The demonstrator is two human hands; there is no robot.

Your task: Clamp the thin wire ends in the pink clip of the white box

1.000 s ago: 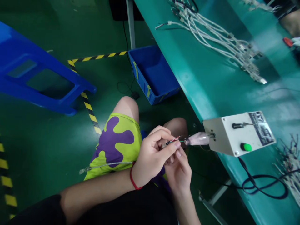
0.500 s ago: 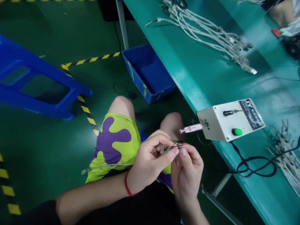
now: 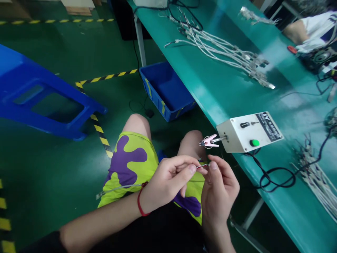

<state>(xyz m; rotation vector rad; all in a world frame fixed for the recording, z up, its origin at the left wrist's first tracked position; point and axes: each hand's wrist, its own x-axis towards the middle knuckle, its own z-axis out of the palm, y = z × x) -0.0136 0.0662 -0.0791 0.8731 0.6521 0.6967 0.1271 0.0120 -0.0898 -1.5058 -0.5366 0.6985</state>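
Observation:
My left hand (image 3: pixel 168 182), a red cord around its wrist, is shut on a thin cable (image 3: pixel 123 186) that trails across my lap to a metal end. Its bared wire ends (image 3: pixel 202 166) stick out between my left thumb and fingers. My right hand (image 3: pixel 218 186) pinches those ends with thumb and forefinger. Just beyond them, a pink-sleeved clip (image 3: pixel 209 141) stands with its jaws open on a metal rod. The rod comes out of a white control box (image 3: pixel 249 131) with a green button (image 3: pixel 254 142).
A teal workbench (image 3: pixel 210 95) runs beside me, carrying a bundle of white cables (image 3: pixel 218 49) and more wires at right. A blue crate (image 3: pixel 165 91) and a blue plastic stool (image 3: pixel 44 98) stand on the floor. A co-worker's arm (image 3: pixel 296 31) shows at top right.
The pink clip's jaws have sprung open from shut. My hands have drawn the wire ends away from the clip, and the view has shifted slightly.

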